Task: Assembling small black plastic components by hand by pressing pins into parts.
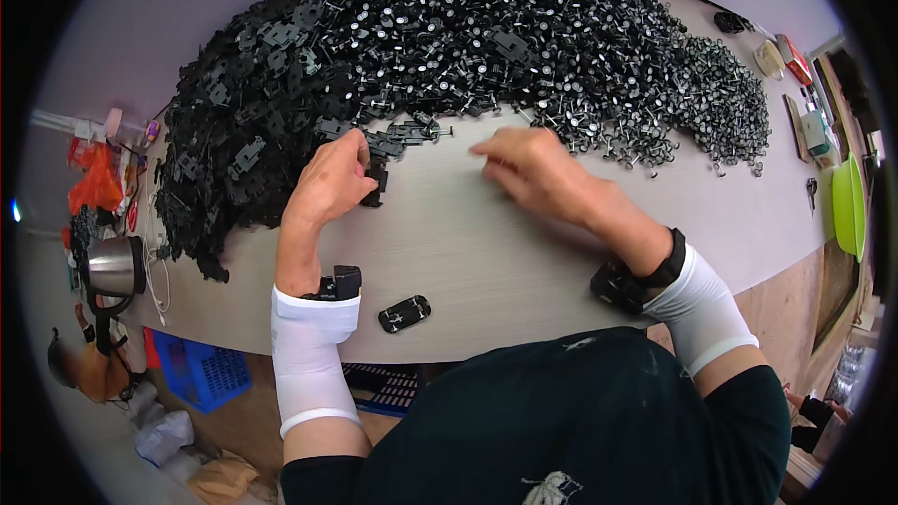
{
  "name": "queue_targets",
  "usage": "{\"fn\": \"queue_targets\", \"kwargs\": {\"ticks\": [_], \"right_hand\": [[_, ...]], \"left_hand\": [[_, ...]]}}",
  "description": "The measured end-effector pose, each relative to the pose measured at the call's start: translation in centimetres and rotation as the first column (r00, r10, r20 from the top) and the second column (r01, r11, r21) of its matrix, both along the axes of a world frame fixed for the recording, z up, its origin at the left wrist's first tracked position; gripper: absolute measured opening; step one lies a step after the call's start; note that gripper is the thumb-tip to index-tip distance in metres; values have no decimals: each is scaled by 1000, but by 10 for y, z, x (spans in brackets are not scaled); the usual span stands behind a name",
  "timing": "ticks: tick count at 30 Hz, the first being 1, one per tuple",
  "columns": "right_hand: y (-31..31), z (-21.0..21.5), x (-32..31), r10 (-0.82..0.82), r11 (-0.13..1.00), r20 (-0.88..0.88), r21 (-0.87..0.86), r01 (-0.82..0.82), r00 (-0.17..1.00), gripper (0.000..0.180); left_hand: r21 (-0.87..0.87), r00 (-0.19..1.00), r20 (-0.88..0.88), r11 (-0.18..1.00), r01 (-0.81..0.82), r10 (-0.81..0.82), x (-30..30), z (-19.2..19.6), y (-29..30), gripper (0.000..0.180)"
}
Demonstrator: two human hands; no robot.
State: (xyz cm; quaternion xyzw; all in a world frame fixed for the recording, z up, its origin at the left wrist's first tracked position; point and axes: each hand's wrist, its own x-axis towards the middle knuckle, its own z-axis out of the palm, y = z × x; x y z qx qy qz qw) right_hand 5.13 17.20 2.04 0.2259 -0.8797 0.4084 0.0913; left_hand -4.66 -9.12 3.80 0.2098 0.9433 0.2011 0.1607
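Note:
My left hand (329, 178) is closed in a pinch at the lower edge of the dark heap, with a black plastic chassis plate (378, 185) at its fingertips. To its right my right hand (533, 168) hangs over the table, its fingers slightly blurred and apart, and I see nothing in them. A few grey-black chassis plates (409, 133) lie between the hands, beside a single wheel axle (444, 132). Closer to me rests a small black toy car base (404, 314). Black chassis parts (248, 112) form the heap's left side; wheel axles (580, 47) cover its middle and right.
A steel kettle (114, 266), a white cable (161, 271) and an orange bag (97, 178) are at the left. A green basin (848, 209), scissors (811, 192) and small boxes (817, 134) line the right. Below the table's left edge stands a blue crate (199, 372).

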Motion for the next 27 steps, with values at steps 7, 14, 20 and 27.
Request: {"fn": "queue_targets", "kwargs": {"ticks": [7,14,20,27], "right_hand": [[-7,-9,-1,46,998,-8,-31,-46,999,17],[3,4,-9,-134,970,150,-180,161,980,17],[-20,2,-1,21,890,618,-370,267,786,21],[-20,-5,-4,443,539,696,-710,452,565,26]], "left_hand": [[-233,995,-94,972,-38,16,18,13,19,38],[257,975,-116,943,213,-189,23,3,31,24],[698,935,245,716,14,-257,40,-8,55,28],[884,811,442,338,-322,-383,40,-25,56,40]]}}
